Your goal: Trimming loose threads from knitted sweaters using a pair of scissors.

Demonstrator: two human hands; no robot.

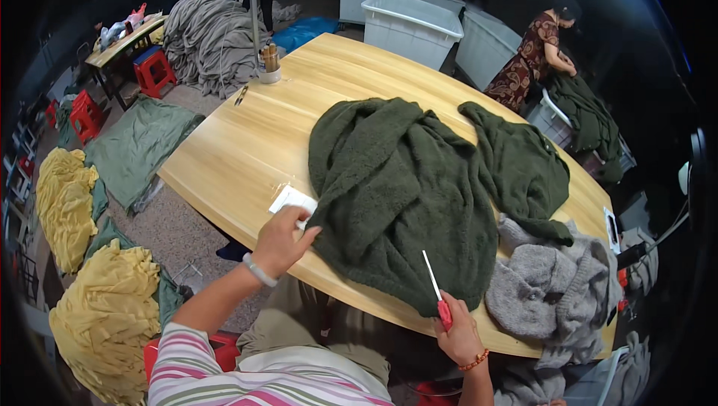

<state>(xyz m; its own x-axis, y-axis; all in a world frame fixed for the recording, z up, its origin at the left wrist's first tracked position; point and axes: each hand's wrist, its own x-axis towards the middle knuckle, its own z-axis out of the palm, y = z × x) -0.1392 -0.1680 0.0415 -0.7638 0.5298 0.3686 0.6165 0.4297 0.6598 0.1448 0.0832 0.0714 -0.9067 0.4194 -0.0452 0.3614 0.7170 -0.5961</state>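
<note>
A large dark green fleecy garment (pixel 404 189) lies bunched on the wooden table in front of me. My left hand (pixel 280 241) is by its near left edge, thumb apart from the bent fingers, with nothing visible in it. Just past those fingers lies a small white sheet (pixel 292 200), partly covered by the hand. My right hand (pixel 460 333) grips red-handled scissors (pixel 444 312); their thin pale blade points up and away, over the garment's near side. A second dark green garment (pixel 523 163) lies to the right, against a grey knitted garment (pixel 550 286).
A cup of brown sticks (pixel 270 73) stands at the table's (pixel 239 144) far left corner, near a pole. Yellow cloth piles (pixel 105 316) lie on the floor at left. Beyond the table are a grey heap (pixel 209 39), pale bins (pixel 411 28) and a person handling green cloth (pixel 587 114).
</note>
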